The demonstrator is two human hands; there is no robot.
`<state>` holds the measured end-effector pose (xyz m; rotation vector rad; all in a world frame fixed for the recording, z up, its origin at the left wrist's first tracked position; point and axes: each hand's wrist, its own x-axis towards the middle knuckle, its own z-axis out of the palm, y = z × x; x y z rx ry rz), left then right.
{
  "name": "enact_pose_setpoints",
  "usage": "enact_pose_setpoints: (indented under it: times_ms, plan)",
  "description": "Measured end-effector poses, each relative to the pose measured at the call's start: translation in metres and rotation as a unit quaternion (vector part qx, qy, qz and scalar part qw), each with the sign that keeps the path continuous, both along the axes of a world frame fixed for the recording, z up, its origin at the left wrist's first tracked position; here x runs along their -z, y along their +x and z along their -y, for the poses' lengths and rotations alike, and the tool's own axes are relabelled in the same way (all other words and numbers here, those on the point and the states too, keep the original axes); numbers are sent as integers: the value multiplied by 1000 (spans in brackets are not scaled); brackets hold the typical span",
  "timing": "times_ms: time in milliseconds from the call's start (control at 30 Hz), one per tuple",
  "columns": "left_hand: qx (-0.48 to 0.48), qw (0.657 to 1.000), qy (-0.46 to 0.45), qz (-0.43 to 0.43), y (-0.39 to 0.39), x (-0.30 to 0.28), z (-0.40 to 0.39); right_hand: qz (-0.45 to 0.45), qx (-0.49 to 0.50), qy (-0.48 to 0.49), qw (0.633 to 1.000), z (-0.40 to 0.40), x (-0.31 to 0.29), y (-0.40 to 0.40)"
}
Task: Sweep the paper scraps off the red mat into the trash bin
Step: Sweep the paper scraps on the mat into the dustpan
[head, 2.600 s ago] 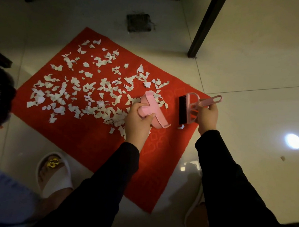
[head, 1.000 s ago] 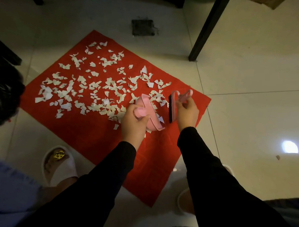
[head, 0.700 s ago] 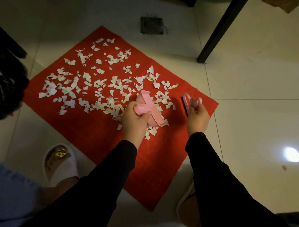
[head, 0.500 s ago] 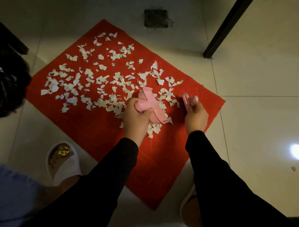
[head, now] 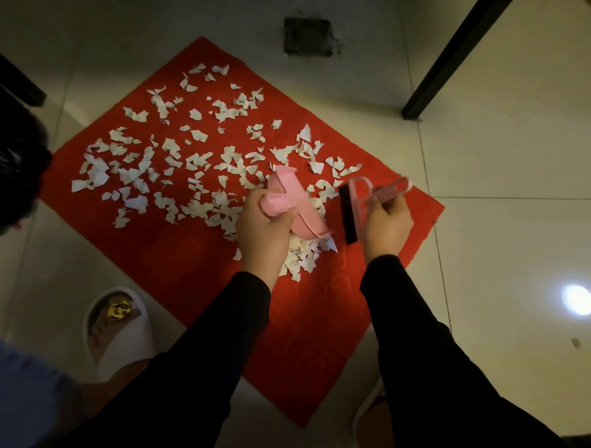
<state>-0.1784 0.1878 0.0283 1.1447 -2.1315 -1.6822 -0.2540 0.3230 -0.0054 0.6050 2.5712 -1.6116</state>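
Covering pale floor tiles [head: 514,148], red mat [head: 190,270].

Matt cloth mat [head: 190,273], white paper scraps [head: 137,176], glossy tiles [head: 513,159].

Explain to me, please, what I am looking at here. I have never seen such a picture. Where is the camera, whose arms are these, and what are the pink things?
There is no machine here. A person wears one wide-angle camera on the head, looking down, so the two black-sleeved arms are the person's own. On the tiled floor lies a red mat covered with many white paper scraps. The left hand grips a pink dustpan, tilted over a small pile of scraps. The right hand holds a pink hand brush with black bristles, just beside the dustpan. At the left edge is something dark with a black bag, probably the trash bin. A white slipper shows below.
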Motion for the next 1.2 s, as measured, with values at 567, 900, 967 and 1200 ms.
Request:
enact_pose_setpoints:
  times_ms: [567,900,967,1200]
  plan:
    - [-2,1000,17,-23,-15,-3,13,-50,-16,1,999,2,9,-45]
    - [5,998,32,-48,-36,-3,12,-116,-122,142,975,12,12,-69]
    - [8,998,32,-51,-38,-2,12,-118,-152,174,966,15,18,-74]
    - [-3,999,29,-39,-38,3,15,-88,-236,247,936,26,30,-75]
